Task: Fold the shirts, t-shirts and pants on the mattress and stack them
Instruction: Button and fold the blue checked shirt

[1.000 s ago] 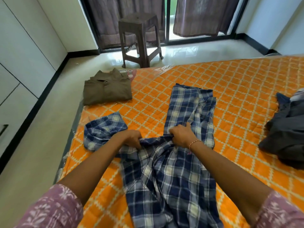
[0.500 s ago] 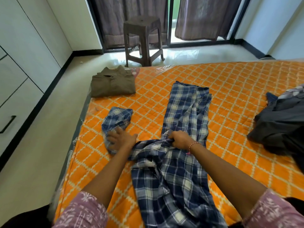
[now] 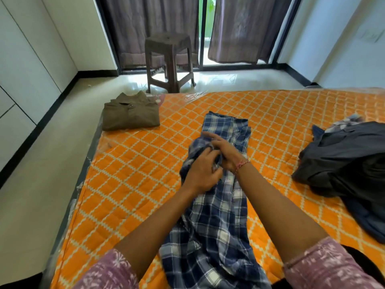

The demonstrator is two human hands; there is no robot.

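Here, a person is kneeling or sitting at the edge of an orange diamond-quilted mattress [image 3: 133, 180], looking down at both bare hands working on a blue plaid shirt [image 3: 216, 222]. The shirt is lying lengthwise in a narrow strip, running from the person's lap away toward the middle of the mattress.

The left hand [image 3: 201, 170] is closing its grip on a bunched sleeve of the shirt, fingers curled into the cloth. The right hand [image 3: 224, 152], wearing a thread bracelet, is lying just beside the left, touching it; its fingers are half spread and pressing on the same bunched cloth, and whether its grip is truly pinching fabric cannot be told.

Beyond the plaid shirt and to its left, near the mattress corner, a folded olive shirt [image 3: 131, 115] is sitting neatly with its collar up. To the right of the plaid shirt, well apart, a dark heap of unfolded clothes [image 3: 343, 161] is waiting. Past the mattress, a brown plastic stool [image 3: 168, 59] is standing on the floor.

The step in hand appears to be tucking the sleeve in over the shirt's back. Doing it well likely means laying the sleeve flat along the strip, smoothing the wrinkles outward with an open palm, keeping both long edges parallel, then folding the strip in half toward the collar.
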